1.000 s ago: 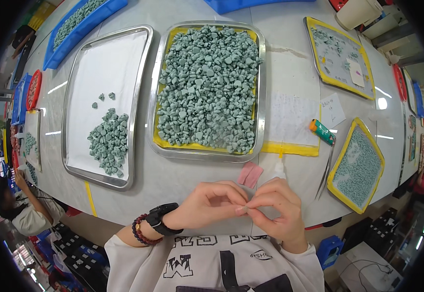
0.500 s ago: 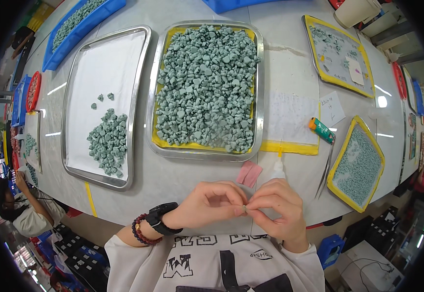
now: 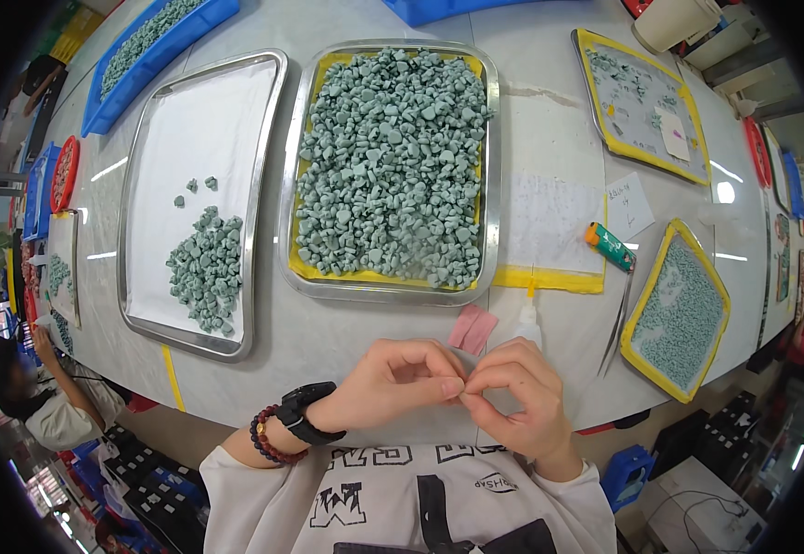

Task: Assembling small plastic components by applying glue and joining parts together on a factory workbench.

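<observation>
My left hand point(image 3: 409, 377) and my right hand point(image 3: 524, 395) meet in front of my chest, near the table's front edge. Each is closed in a pinch, thumb against forefinger, and the fingertips touch. Whatever sits between them is hidden or too small to name. Just beyond the fingers lie a pink strip point(image 3: 472, 329) and a white bottle with a yellow nozzle point(image 3: 528, 325). Farther off is a metal tray point(image 3: 379, 294) heaped with small grey-green pieces point(image 3: 392, 166). A second metal tray point(image 3: 185, 111), lined in white, has a smaller pile point(image 3: 206, 268) and three loose pieces.
On the right lie tweezers point(image 3: 617, 323), a green-and-orange tube-like item point(image 3: 610, 247) and a yellow-edged tray point(image 3: 677, 314) of tiny pieces. Another yellow-edged tray point(image 3: 646, 111) stands behind. A blue bin point(image 3: 97, 111) is at far left; a person point(image 3: 60, 411) sits beyond the table's left side.
My right hand has shifted slightly left and turned at the fingertips. A small pale green bit visible between the fingertips before is now covered. The trays have not moved.
</observation>
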The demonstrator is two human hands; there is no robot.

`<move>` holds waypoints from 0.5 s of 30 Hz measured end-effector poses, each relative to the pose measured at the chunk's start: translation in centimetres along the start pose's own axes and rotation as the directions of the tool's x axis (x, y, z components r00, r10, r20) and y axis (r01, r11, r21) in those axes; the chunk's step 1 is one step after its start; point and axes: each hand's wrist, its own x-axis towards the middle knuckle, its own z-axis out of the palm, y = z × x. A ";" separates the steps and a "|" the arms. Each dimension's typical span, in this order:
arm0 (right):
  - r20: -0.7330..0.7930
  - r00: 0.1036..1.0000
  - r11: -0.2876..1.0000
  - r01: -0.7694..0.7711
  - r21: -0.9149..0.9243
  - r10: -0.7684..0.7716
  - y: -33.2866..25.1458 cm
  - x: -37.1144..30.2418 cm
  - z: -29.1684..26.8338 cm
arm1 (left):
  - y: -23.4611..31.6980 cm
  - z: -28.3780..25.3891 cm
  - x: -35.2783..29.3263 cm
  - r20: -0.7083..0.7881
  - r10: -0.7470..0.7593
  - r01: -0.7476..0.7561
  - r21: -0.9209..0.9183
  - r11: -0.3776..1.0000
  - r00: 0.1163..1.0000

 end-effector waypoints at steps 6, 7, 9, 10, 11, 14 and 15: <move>-0.039 0.986 0.980 -0.153 0.127 0.159 -0.2 -0.4 -0.2 | 0.2 0.3 0.0 -0.051 0.028 -0.027 0.021 0.999 0.998; -0.038 0.987 0.980 -0.153 0.127 0.159 -0.2 -0.5 -0.3 | 0.3 0.6 0.0 -0.080 0.034 -0.033 0.010 0.999 0.996; -0.008 0.978 0.964 -0.204 0.168 0.208 -0.3 -0.6 -0.5 | 0.3 0.7 -0.1 -0.110 0.039 -0.039 -0.001 0.999 0.993; 0.006 0.972 0.955 -0.230 0.187 0.233 -0.4 -0.6 -0.5 | 0.2 0.7 -0.2 -0.114 0.044 -0.041 0.023 0.999 0.993; 0.004 0.972 0.955 -0.231 0.186 0.234 -0.5 -0.6 -0.6 | 0.1 0.6 -0.3 -0.118 0.048 -0.043 0.047 0.998 0.992; 0.033 0.969 0.951 -0.246 0.185 0.244 -1.0 -0.5 -0.6 | 0.0 0.7 -0.3 -0.118 0.068 -0.056 0.104 0.993 0.991; 0.033 0.969 0.951 -0.246 0.186 0.244 -1.1 -0.4 -0.6 | -0.1 0.7 -0.3 -0.115 0.084 -0.068 0.135 0.989 0.990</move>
